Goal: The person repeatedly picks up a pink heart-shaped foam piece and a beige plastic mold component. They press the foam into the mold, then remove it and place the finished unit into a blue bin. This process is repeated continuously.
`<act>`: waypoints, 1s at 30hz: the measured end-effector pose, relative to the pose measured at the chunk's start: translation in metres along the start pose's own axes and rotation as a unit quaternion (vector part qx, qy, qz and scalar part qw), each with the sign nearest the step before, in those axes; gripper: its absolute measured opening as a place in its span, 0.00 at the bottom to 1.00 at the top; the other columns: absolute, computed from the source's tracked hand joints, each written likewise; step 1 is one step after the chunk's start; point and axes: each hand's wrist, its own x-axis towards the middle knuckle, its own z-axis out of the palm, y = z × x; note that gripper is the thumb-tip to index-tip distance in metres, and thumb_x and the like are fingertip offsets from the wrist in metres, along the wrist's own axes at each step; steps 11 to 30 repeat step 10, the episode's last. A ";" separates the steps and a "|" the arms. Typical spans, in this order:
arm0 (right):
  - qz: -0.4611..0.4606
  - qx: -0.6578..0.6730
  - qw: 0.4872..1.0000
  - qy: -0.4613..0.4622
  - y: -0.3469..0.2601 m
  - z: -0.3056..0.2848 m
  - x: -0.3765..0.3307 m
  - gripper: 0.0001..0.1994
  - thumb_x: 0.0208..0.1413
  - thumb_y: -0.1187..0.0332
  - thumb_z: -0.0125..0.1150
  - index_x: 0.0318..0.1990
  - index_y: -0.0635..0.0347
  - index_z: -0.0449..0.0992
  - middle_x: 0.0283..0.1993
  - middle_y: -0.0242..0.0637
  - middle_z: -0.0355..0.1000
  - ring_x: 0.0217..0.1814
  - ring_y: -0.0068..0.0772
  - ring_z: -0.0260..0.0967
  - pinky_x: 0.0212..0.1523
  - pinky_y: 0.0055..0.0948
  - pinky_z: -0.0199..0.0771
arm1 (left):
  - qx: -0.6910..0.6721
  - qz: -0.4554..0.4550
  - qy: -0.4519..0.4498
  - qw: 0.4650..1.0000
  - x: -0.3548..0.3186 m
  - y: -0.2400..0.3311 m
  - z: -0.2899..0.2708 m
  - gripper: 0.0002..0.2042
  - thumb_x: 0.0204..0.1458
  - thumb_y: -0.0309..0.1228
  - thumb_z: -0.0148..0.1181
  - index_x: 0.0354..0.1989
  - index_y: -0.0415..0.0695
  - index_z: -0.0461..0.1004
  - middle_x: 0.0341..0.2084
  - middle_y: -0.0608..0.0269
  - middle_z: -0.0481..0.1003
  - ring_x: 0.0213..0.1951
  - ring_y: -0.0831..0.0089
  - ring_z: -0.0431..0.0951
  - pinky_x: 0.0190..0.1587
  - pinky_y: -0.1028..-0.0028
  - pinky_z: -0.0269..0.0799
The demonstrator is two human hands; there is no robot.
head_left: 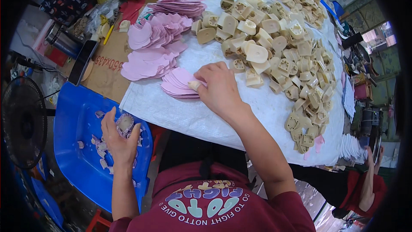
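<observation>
R hand [221, 88] rests on the white sheet [171, 111] w/ fingers curled down onto a small stack of pink cut-outs [178, 83]; thumb and forefinger tips pinch at the stack's near edge, at about 9 o'clock from the palm. Whether a single piece is already lifted off, can't tell. The stack fans out w/ its long axis running roughly 10-to-4 o'clock, so the fingertips meet it side-on at the 3 o'clock end. L hand [120, 139] is well apart, down at 7 o'clock over the blue tray [77, 116], fingers half-closed around a pale heel block w/ a pink piece on it [125, 123], block sitting at 12 o'clock from the palm, held at the fingertips. Pink scraps [101, 152] lie loose on the tray around that hand. R hand is by far the nearer one to the stack; L is busy and off the table. More pink cut-out piles [154, 47] sit at 11 o'clock from the R hand, and a big heap of cream heel blocks [274, 47] spreads from 1 to 4 o'clock, nearest ones just beside the knuckles. Fan [23, 122] at far L; another person's arm [369, 176] at lower R.
</observation>
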 end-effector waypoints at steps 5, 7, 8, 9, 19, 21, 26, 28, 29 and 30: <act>0.040 0.031 0.999 -0.001 -0.001 0.014 -0.001 0.04 0.46 0.73 0.61 0.30 0.59 0.80 0.37 0.38 0.75 0.49 0.42 0.65 0.49 0.42 0.60 | -0.089 0.105 -0.023 0.990 0.018 0.034 0.024 0.26 0.40 0.25 0.68 0.51 0.39 0.70 0.50 0.50 0.69 0.55 0.54 0.67 0.59 0.62 0.59; 0.050 0.014 0.999 -0.001 -0.003 0.020 -0.001 0.05 0.45 0.73 0.61 0.31 0.59 0.79 0.39 0.38 0.74 0.50 0.42 0.64 0.50 0.41 0.60 | -0.113 0.168 -0.053 0.978 0.027 0.059 0.040 0.25 0.40 0.27 0.69 0.51 0.40 0.71 0.50 0.51 0.69 0.55 0.55 0.68 0.61 0.60 0.57; 0.056 0.005 0.998 -0.001 -0.002 0.023 -0.001 0.05 0.44 0.73 0.62 0.31 0.58 0.79 0.40 0.39 0.74 0.51 0.42 0.64 0.50 0.41 0.59 | -0.114 0.200 -0.071 0.971 0.032 0.068 0.050 0.25 0.40 0.27 0.69 0.50 0.40 0.71 0.50 0.52 0.69 0.55 0.55 0.68 0.61 0.60 0.57; 0.053 0.009 0.999 -0.001 0.003 0.024 -0.001 0.07 0.44 0.73 0.61 0.33 0.58 0.79 0.41 0.40 0.74 0.51 0.42 0.64 0.50 0.41 0.59 | -0.117 0.232 -0.089 0.961 0.034 0.073 0.059 0.25 0.40 0.28 0.69 0.50 0.40 0.72 0.50 0.52 0.69 0.55 0.55 0.68 0.61 0.59 0.56; 0.050 0.012 0.999 0.000 0.010 0.027 -0.002 0.08 0.44 0.73 0.61 0.35 0.58 0.79 0.43 0.41 0.73 0.51 0.42 0.64 0.51 0.41 0.59 | -0.130 0.226 -0.108 0.959 0.031 0.070 0.074 0.25 0.40 0.30 0.70 0.50 0.42 0.72 0.52 0.53 0.69 0.55 0.54 0.67 0.62 0.56 0.54; 0.050 0.012 0.999 0.000 0.010 0.027 -0.002 0.08 0.44 0.73 0.61 0.35 0.58 0.79 0.43 0.41 0.73 0.51 0.42 0.64 0.51 0.41 0.59 | -0.130 0.226 -0.108 0.959 0.031 0.070 0.074 0.25 0.40 0.30 0.70 0.50 0.42 0.72 0.52 0.53 0.69 0.55 0.54 0.67 0.62 0.56 0.54; 0.050 0.012 0.999 0.000 0.010 0.027 -0.002 0.08 0.44 0.73 0.61 0.35 0.58 0.79 0.43 0.41 0.73 0.51 0.42 0.64 0.51 0.41 0.59 | -0.130 0.226 -0.108 0.959 0.031 0.070 0.074 0.25 0.40 0.30 0.70 0.50 0.42 0.72 0.52 0.53 0.69 0.55 0.54 0.67 0.62 0.56 0.54; 0.050 0.012 0.999 0.000 0.010 0.027 -0.002 0.08 0.44 0.73 0.61 0.35 0.58 0.79 0.43 0.41 0.73 0.51 0.42 0.64 0.51 0.41 0.59 | -0.130 0.226 -0.108 0.959 0.031 0.070 0.074 0.25 0.40 0.30 0.70 0.50 0.42 0.72 0.52 0.53 0.69 0.55 0.54 0.67 0.62 0.56 0.54; 0.050 0.012 0.999 0.000 0.010 0.027 -0.002 0.08 0.44 0.73 0.61 0.35 0.58 0.79 0.43 0.41 0.73 0.51 0.42 0.64 0.51 0.41 0.59 | -0.130 0.226 -0.108 0.959 0.031 0.070 0.074 0.25 0.40 0.30 0.70 0.50 0.42 0.72 0.52 0.53 0.69 0.55 0.54 0.67 0.62 0.56 0.54; 0.050 0.012 0.999 0.000 0.010 0.027 -0.002 0.08 0.44 0.73 0.61 0.35 0.58 0.79 0.43 0.41 0.73 0.51 0.42 0.64 0.51 0.41 0.59 | -0.130 0.226 -0.108 0.959 0.031 0.070 0.074 0.25 0.40 0.30 0.70 0.50 0.42 0.72 0.52 0.53 0.69 0.55 0.54 0.67 0.62 0.56 0.54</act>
